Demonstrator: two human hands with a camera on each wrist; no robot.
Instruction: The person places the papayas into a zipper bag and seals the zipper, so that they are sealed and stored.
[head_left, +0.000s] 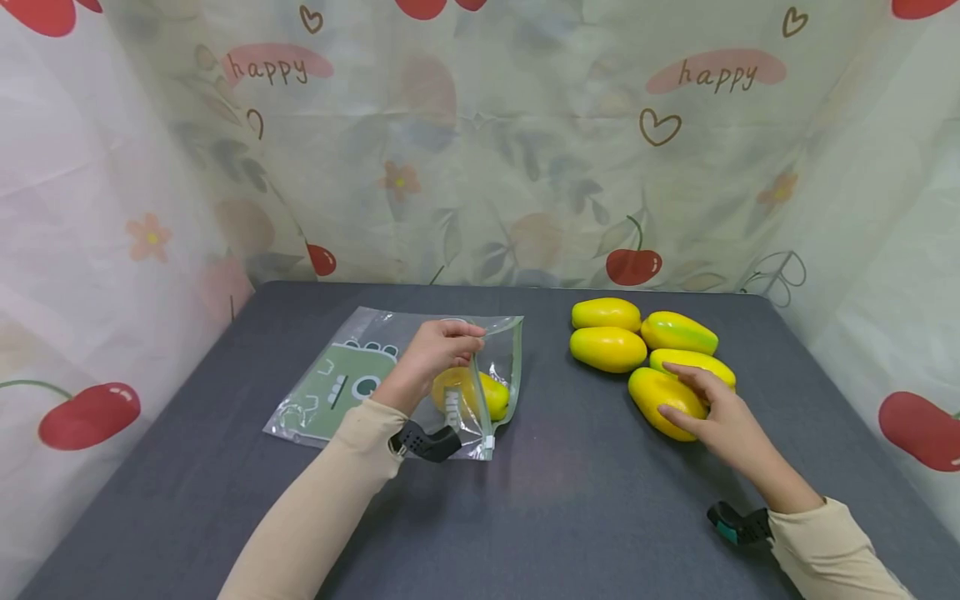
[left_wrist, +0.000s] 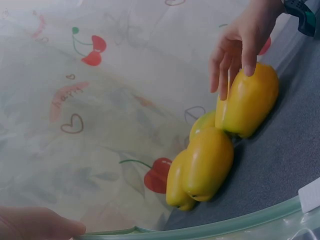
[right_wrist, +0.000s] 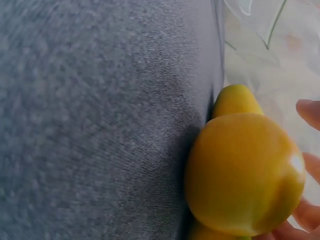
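My left hand (head_left: 431, 358) pinches the upper edge of a clear slider bag (head_left: 375, 329) with a green cartoon print and holds its mouth up. Inside the bag lies one yellow fruit (head_left: 495, 397), partly behind the print. On the right, my right hand (head_left: 716, 412) is over the nearest yellow, papaya-like fruit (head_left: 654, 398), thumb at its near side and fingers spread across the far side. That fruit fills much of the right wrist view, the fingertips (right_wrist: 312, 115) beside it. Another fruit (head_left: 697, 363) lies right behind it, partly covered by the fingers.
Three more yellow fruits (head_left: 609, 348) lie grouped behind, near the back edge of the dark grey table (head_left: 555, 517). A printed curtain (head_left: 480, 167) surrounds the table at the back and sides. The bag's white slider (head_left: 489, 443) sits at its near corner.
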